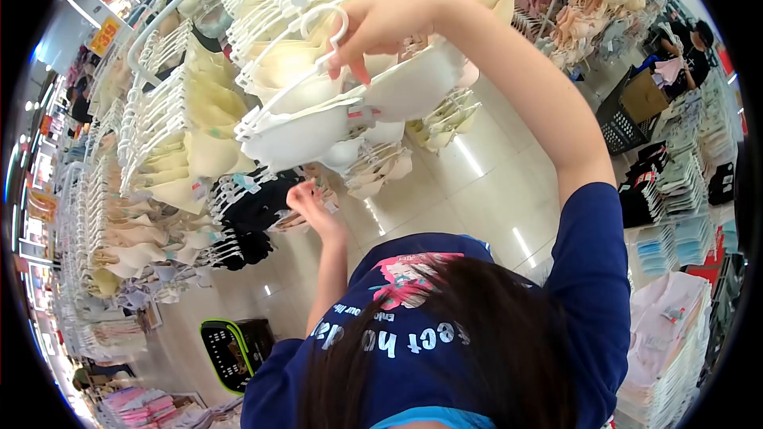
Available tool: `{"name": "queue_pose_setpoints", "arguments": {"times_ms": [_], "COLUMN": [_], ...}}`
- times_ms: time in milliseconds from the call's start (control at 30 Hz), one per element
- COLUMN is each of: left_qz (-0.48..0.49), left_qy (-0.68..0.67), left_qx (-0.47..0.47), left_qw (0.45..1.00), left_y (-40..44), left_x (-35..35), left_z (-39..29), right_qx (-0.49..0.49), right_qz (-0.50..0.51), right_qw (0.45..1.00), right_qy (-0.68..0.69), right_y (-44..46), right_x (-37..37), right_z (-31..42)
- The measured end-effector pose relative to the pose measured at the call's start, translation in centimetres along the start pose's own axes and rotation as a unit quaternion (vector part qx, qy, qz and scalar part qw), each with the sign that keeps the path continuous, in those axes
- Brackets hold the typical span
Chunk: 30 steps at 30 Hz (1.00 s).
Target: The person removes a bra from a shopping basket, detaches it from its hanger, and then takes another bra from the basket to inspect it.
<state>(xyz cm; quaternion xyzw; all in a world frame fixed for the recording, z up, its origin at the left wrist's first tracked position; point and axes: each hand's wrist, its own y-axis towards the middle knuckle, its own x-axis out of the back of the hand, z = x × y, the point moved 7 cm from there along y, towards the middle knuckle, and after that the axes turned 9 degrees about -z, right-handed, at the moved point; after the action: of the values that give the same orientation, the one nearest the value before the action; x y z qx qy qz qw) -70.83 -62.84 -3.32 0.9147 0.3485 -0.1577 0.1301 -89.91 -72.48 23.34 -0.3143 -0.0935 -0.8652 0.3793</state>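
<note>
My right hand (362, 36) is raised at the upper middle, its fingers closed round the hook of a white hanger. From that hanger hangs a white bra (302, 139) with a small red and white tag near its middle. Other pale bras on hangers are close behind it. My left hand (306, 197) is lower, below the white bra and beside some black bras (266, 202). Its fingers are curled in, and I see nothing in them.
Racks of cream bras (211, 95) stand at the left. A black basket with a green rim (240, 353) is on the floor at the lower left. At the upper right are a dark crate (624, 123) and another person (695, 52). Pale garments (664, 334) hang at the lower right.
</note>
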Motion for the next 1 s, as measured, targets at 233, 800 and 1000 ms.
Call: {"name": "queue_pose_setpoints", "arguments": {"times_ms": [233, 800, 1000], "left_qz": [0.312, 0.307, 0.239], "left_qy": [-0.161, -0.426, -0.406], "left_qx": [0.143, 0.523, 0.588], "left_qw": [0.926, 0.671, 0.657], "left_y": [4.5, -6.5, -6.8], "left_x": [-9.9, -10.7, -9.4], "left_z": [-4.5, -4.7, -2.1], "right_qx": [-0.012, 0.002, -0.021], "right_qz": [0.057, -0.052, -0.054], "right_qw": [0.987, 0.994, 0.991], "right_qy": [0.152, 0.093, 0.119], "right_y": [-0.4, 2.8, 2.6], "right_x": [-0.1, -1.1, -1.9], "right_z": [2.1, -2.6, -3.1]}}
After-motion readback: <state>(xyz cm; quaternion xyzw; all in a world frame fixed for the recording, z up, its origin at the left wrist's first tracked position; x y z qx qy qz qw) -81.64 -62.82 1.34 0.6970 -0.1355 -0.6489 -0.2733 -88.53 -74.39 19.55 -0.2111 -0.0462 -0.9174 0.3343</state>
